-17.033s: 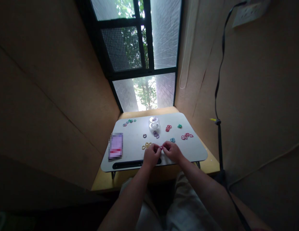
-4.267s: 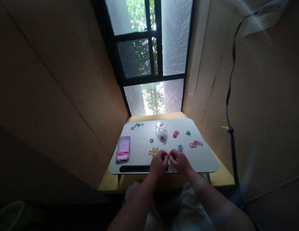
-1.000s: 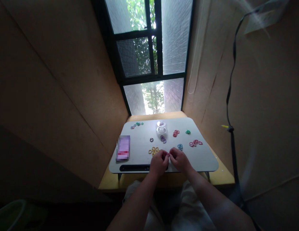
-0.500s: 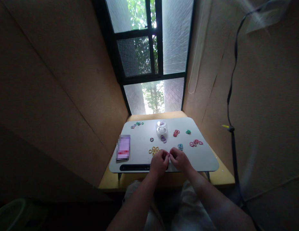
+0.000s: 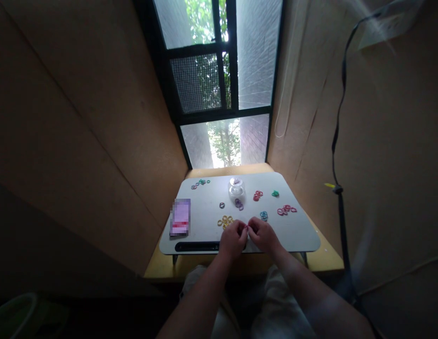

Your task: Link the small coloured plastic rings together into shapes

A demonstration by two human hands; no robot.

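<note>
My left hand (image 5: 233, 238) and my right hand (image 5: 264, 234) meet fingertip to fingertip over the near edge of a small white lap table (image 5: 303, 235). Both are closed in a pinch on a small pink ring (image 5: 246, 227) held between them. Just beyond my hands lie a cluster of yellow rings (image 5: 225, 221) and a few blue rings (image 5: 264, 215). Pink rings (image 5: 286, 210) lie to the right.
Further back on the table are purple rings (image 5: 238, 204), red rings (image 5: 257, 195), green rings (image 5: 275, 193), a mixed group (image 5: 200, 183) and a clear round container (image 5: 236, 188). A purple card (image 5: 180, 216) lies left. A black cable (image 5: 337, 136) hangs on the right wall; a window stands behind.
Nothing has visibly changed in the last second; both hands stay pinched together on the pink ring at the table's near edge.
</note>
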